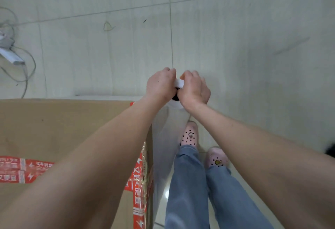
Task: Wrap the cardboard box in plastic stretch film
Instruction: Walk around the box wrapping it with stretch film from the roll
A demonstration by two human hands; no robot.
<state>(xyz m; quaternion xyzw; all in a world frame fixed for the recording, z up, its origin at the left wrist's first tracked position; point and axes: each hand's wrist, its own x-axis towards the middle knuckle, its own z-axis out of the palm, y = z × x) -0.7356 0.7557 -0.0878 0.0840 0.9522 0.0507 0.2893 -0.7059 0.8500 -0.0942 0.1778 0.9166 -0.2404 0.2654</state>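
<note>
Clear stretch film hangs against one side of the cardboard box at lower left, while the left hand and right hand, close together, grip the roll. Its top looks bare; most wrapping apparently remains.

I see pale grey floor tiles, thin grout lines crossing. Small looped scribble mark on one tile, upper centre. Far left: grey cables looping around white strip-shaped object. Lower right: blue jeans, pink perforated clogs on floor.
</note>
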